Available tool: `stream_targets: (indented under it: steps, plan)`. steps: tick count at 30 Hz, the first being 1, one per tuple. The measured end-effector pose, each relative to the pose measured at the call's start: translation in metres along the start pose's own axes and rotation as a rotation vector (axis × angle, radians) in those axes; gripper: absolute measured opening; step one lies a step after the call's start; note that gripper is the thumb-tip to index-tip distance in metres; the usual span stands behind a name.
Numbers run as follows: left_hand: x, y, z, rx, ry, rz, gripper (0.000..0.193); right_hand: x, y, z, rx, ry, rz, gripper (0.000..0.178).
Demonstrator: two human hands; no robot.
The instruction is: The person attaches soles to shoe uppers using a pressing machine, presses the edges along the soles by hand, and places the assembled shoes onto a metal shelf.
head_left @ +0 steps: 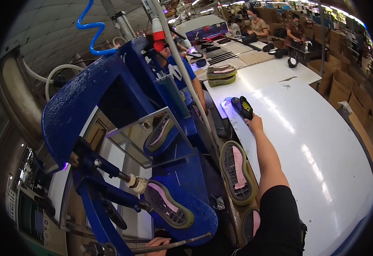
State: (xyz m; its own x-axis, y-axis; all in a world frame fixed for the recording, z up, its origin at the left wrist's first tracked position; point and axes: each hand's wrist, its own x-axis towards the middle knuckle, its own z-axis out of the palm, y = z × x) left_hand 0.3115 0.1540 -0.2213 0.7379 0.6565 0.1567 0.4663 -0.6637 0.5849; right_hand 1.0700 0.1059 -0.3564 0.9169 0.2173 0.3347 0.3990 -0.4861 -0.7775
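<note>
My right hand (254,122) reaches forward over the white tabletop, its fingers closed on the near end of a black shoe (242,107). Yellow-green shows inside the shoe, which is at the table's left edge. My left hand (158,243) is low at the bottom edge, beside a metal rod (182,242) that crosses in front of it. Its fingers are curled; what they hold, if anything, is hidden. Above it, an olive-rimmed shoe sole (169,205) with a pink strip lies on the blue press (203,213). Another such sole (238,173) lies beside my right forearm.
A mirror (152,136) on the press reflects a sole. One more sole (249,224) is partly behind my right sleeve. Stacked soles (221,75) stand on the white table (306,141). A person in a blue shirt (178,77) is behind the press; cardboard boxes (344,89) line the right.
</note>
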Motion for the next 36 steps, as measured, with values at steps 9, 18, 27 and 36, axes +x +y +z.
stream_targets:
  steps: [9,18,27,36]
  plan:
    - [0.027,0.020,-0.006,-0.186,0.116,0.129,0.010,-0.076,-0.035,-0.166,-0.566,-0.897,-0.165,0.079]
    - [0.048,-0.013,0.003,-0.287,0.314,0.213,0.023,-0.364,0.006,-0.485,0.104,-0.541,0.317,0.045]
    - [0.058,-0.049,0.045,-0.265,0.331,-0.009,0.083,-0.596,-0.062,-0.445,0.139,-0.469,0.447,0.061]
    - [0.086,-0.052,0.082,-0.762,0.382,-0.194,0.094,-0.556,-0.023,-0.343,0.375,0.210,0.238,0.061]
